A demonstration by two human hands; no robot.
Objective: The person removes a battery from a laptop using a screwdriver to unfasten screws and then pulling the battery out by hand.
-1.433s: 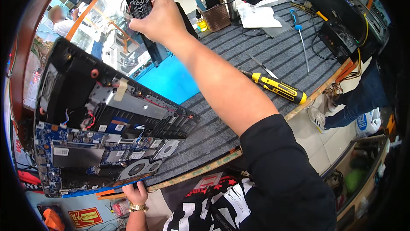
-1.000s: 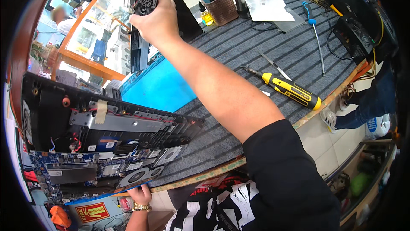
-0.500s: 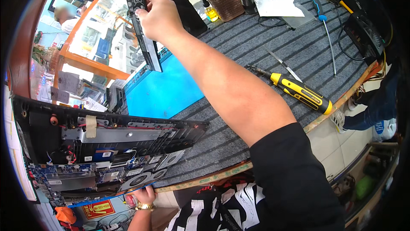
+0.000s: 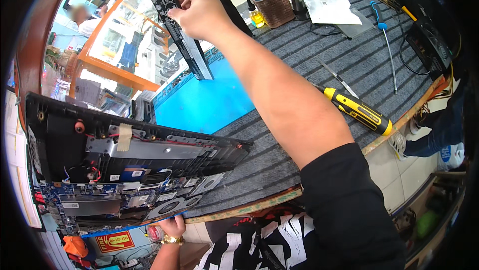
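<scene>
My right hand [image 4: 202, 14], at the end of an outstretched arm, grips a long black laptop battery [image 4: 180, 33] between thumb and fingers. The battery hangs tilted, its upper end toward the far left and its lower end over a blue work mat [image 4: 199, 105]. In my left hand [image 4: 173, 224] is the lower edge of an opened laptop base [image 4: 169, 150], standing tipped up at the left with its insides showing. The circuit board, a fan [image 4: 172, 206], loose wires and a strip of beige tape [image 4: 124, 137] are visible on it. The laptop partly hides my left fingers.
On the grey striped cloth [image 4: 279, 150] lie a yellow-black electric screwdriver [image 4: 360, 113], a thin metal blade [image 4: 339, 79] and a long blue-handled screwdriver [image 4: 386, 40]. Farther off are a woven basket [image 4: 276, 8], a yellow bottle [image 4: 257, 18] and a white bag [image 4: 333, 10]. Other people are nearby.
The battery's lower end has swung to the right over the mat. The laptop base has shifted slightly right and tilts a little differently. The view has also shifted; both holds stay the same.
</scene>
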